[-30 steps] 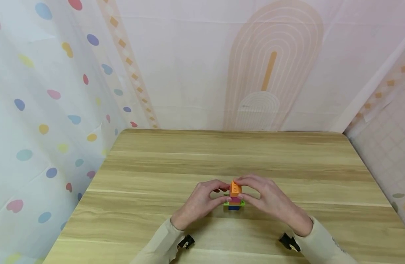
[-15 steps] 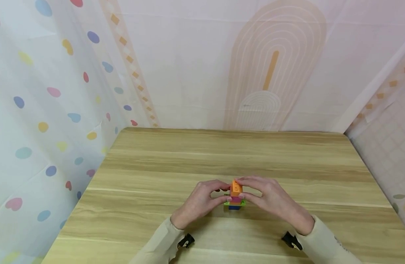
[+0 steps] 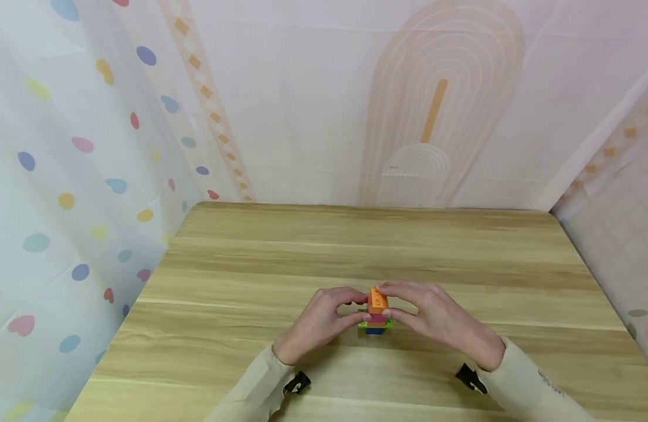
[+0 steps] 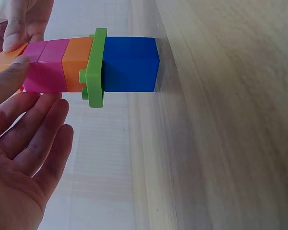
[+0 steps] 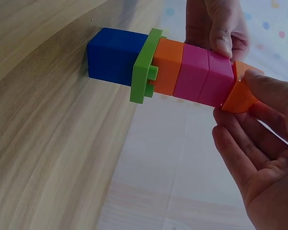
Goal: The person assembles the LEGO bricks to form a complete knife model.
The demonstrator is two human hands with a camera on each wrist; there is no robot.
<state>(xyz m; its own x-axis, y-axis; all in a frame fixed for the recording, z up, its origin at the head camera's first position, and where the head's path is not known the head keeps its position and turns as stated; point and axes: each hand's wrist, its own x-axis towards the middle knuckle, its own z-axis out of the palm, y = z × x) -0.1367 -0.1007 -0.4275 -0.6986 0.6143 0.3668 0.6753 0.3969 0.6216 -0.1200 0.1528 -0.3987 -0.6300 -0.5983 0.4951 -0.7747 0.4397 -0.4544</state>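
A tower of toy building blocks stands upright on the table. From the bottom it has a blue block [image 4: 130, 64], a thin green plate [image 4: 96, 72] with studs, an orange block [image 5: 167, 67] and two magenta blocks [image 5: 192, 72]. Topmost is another orange block [image 3: 377, 301], which looks slightly askew on the magenta one in the right wrist view; whether it is fully seated I cannot tell. My left hand [image 3: 321, 321] pinches the upper magenta part between thumb and fingers. My right hand [image 3: 440, 319] pinches the top orange block, thumb toward me.
The wood-grain table [image 3: 250, 264] stretches out around the tower. Patterned curtains [image 3: 302, 105] hang behind its far edge and at the left [image 3: 54, 234] side. Black wrist mounts [image 3: 297, 383] sit at both sleeves.
Both hands keep their holds on the tower. My right wrist and sleeve have shifted slightly outward to the right; the blocks stay in the same order.
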